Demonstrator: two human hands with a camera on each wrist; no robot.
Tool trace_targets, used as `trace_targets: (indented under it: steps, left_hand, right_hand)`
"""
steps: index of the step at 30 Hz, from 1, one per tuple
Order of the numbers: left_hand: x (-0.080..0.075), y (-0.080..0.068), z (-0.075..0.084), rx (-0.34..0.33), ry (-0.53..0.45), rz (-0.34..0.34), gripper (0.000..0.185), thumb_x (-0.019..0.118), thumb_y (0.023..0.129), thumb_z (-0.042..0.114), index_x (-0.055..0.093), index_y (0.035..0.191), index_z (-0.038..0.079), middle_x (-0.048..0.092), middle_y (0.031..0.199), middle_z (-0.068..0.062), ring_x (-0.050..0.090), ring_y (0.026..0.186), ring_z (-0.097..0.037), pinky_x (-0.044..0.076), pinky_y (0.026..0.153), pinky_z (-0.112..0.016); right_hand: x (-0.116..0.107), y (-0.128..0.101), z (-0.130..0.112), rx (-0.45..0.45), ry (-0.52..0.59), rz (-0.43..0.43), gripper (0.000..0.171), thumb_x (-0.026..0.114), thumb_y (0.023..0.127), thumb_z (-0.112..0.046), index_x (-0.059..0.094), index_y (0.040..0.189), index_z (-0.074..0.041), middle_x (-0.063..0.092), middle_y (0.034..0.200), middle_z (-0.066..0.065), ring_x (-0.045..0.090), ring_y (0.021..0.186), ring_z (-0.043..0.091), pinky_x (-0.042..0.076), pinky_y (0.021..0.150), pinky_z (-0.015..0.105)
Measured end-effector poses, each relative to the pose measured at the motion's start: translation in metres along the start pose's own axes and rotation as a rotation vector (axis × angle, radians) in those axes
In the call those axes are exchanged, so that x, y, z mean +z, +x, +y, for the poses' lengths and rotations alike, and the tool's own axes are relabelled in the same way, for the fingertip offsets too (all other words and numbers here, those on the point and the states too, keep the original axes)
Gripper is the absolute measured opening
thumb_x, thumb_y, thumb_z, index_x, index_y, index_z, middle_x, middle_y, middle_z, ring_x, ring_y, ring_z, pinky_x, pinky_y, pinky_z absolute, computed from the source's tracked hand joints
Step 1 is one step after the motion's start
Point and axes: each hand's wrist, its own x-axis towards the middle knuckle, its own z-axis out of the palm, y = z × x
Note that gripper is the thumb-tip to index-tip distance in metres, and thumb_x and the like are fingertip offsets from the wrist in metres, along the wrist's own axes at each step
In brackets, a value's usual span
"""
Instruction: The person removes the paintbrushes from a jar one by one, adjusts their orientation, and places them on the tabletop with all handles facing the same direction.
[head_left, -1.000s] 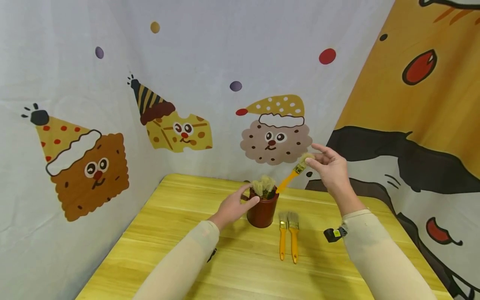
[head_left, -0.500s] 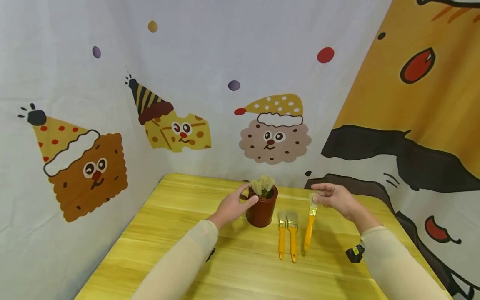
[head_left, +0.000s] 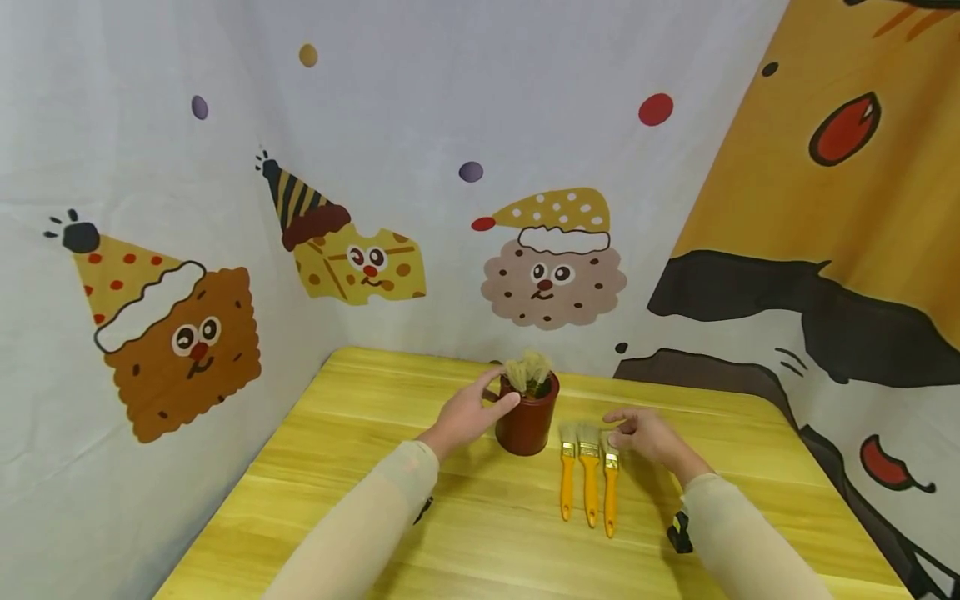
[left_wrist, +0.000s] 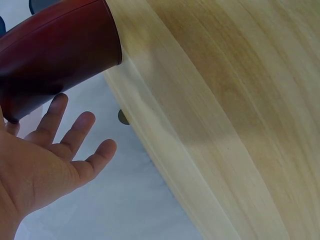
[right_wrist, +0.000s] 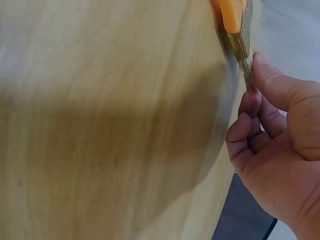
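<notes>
While the left hand (head_left: pixel 468 410) is steadying the red pot (head_left: pixel 527 421), a third brush (head_left: pixel 611 483) is lying on the counter (head_left: pixel 390 500).
Right hand (head_left: pixel 647 435) is pinching its soft bristles; the light, stiff handle looks the surer hold.

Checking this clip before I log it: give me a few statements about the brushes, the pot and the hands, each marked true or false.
1. Three yellow-handled paint brushes lie side by side on the yellow wooden table. True.
2. The dark red round pot is empty. False: pale bristle heads stick up out of it.
3. The left hand rests against the side of the pot. True.
4. The right hand holds a brush high above the table. False: it is low at the table, its fingers at the bristle end of the rightmost brush.
5. The brushes lie to the left of the pot. False: they lie to its right.
</notes>
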Motion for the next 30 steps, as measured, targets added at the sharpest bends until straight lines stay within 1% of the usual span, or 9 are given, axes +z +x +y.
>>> trace_targets:
  steps: [4,11,15,18,21,23,26,27,30]
  left_hand:
    - [0.002,0.000,0.001,0.003,0.003,-0.001,0.064,0.047,0.088,0.076,0.022,0.145,0.061,0.056,0.142,0.000,0.059,0.121,-0.026,0.052,0.088,-0.049]
    - [0.004,0.001,-0.001,0.013,-0.011,-0.009,0.064,0.047,0.089,0.075,0.022,0.146,0.060,0.056,0.142,0.000,0.059,0.122,-0.026,0.052,0.086,-0.048]
    - [0.004,0.001,-0.002,0.012,-0.010,-0.005,0.064,0.047,0.089,0.076,0.021,0.145,0.061,0.055,0.142,0.002,0.060,0.120,-0.024,0.052,0.087,-0.048]
    - [0.004,0.001,-0.002,0.014,-0.017,-0.007,0.064,0.047,0.089,0.075,0.021,0.146,0.061,0.054,0.145,0.001,0.059,0.122,-0.026,0.052,0.088,-0.050]
    - [0.003,0.000,0.000,0.008,-0.017,-0.009,0.064,0.047,0.090,0.075,0.021,0.146,0.060,0.053,0.145,0.001,0.059,0.123,-0.027,0.051,0.089,-0.051]
    - [0.002,0.000,0.000,0.004,-0.013,-0.008,0.063,0.047,0.090,0.074,0.021,0.146,0.061,0.054,0.144,0.000,0.059,0.122,-0.026,0.052,0.088,-0.050]
    - [0.001,-0.001,0.001,0.002,-0.006,-0.002,0.063,0.047,0.090,0.073,0.020,0.146,0.061,0.056,0.141,0.000,0.060,0.121,-0.024,0.052,0.086,-0.048]
    - [0.001,-0.001,0.001,0.004,-0.007,-0.001,0.063,0.047,0.091,0.073,0.020,0.146,0.061,0.056,0.141,0.000,0.060,0.121,-0.024,0.052,0.086,-0.048]
    - [0.001,-0.001,0.002,0.004,-0.009,0.002,0.063,0.048,0.090,0.073,0.020,0.146,0.061,0.056,0.141,0.000,0.060,0.121,-0.025,0.052,0.087,-0.048]
  right_hand:
    - [0.004,0.002,0.008,-0.002,-0.018,0.018,0.041,0.069,0.094,-0.014,0.061,0.132,-0.005,0.068,0.112,0.014,0.066,0.097,0.021,0.057,0.078,0.037]
    - [0.006,0.006,0.021,0.007,0.001,0.007,0.039,0.067,0.095,-0.013,0.061,0.133,-0.005,0.066,0.104,0.009,0.059,0.089,0.018,0.051,0.074,0.028]
    - [0.008,0.009,0.023,-0.005,0.028,-0.001,0.039,0.067,0.094,-0.014,0.062,0.132,-0.004,0.065,0.103,0.009,0.056,0.089,0.018,0.050,0.072,0.026]
    - [0.010,0.010,0.023,0.021,0.074,-0.005,0.040,0.068,0.094,-0.015,0.062,0.132,-0.004,0.064,0.106,0.009,0.056,0.092,0.019,0.051,0.073,0.026]
    - [0.010,0.010,0.023,0.051,0.102,-0.008,0.042,0.068,0.094,-0.017,0.060,0.134,-0.006,0.063,0.114,0.011,0.057,0.100,0.020,0.052,0.081,0.029]
    - [0.009,0.009,0.023,0.064,0.092,0.002,0.043,0.068,0.095,-0.020,0.060,0.136,-0.009,0.063,0.121,0.010,0.057,0.108,0.021,0.053,0.088,0.034]
    - [0.008,0.009,0.023,0.060,0.086,0.001,0.046,0.067,0.096,-0.024,0.057,0.139,-0.011,0.061,0.130,0.011,0.056,0.118,0.024,0.050,0.099,0.042]
    - [0.007,0.009,0.023,0.065,0.093,-0.001,0.047,0.067,0.096,-0.024,0.056,0.140,-0.011,0.060,0.132,0.010,0.055,0.120,0.024,0.048,0.102,0.043]
    - [0.006,0.009,0.024,0.063,0.115,-0.014,0.050,0.069,0.094,-0.024,0.055,0.141,-0.010,0.059,0.131,0.011,0.054,0.120,0.025,0.046,0.104,0.045]
